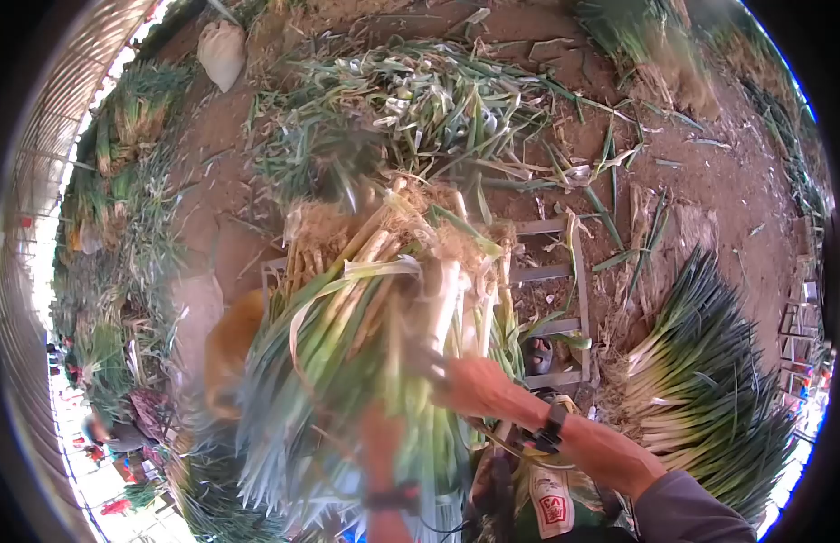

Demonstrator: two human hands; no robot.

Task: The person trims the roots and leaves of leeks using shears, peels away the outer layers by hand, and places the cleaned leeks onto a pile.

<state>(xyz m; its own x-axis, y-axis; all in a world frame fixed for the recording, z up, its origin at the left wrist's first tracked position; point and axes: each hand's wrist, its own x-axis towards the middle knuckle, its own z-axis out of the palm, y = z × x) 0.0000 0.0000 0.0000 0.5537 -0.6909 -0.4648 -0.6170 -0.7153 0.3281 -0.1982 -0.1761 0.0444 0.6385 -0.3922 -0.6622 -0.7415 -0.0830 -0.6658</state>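
Note:
A large heap of green onions (347,317) lies in front of me, pale rooted ends away from me and green leaves toward me. My right hand (474,387), with a dark watch on its wrist, is over the white stalks; its fingers are blurred, and what they hold is not clear. My left hand (382,443), smeared by motion, is over the green leaves, a dark band at its wrist. Its fingers cannot be made out.
A metal rack (578,299) stands under the heap. Cleaned onions (709,380) lie at the right. Leaf scraps (420,100) cover the ground ahead. A white sack (221,54) is at upper left, an orange-brown object (234,348) beside the heap. A person (121,436) is at lower left.

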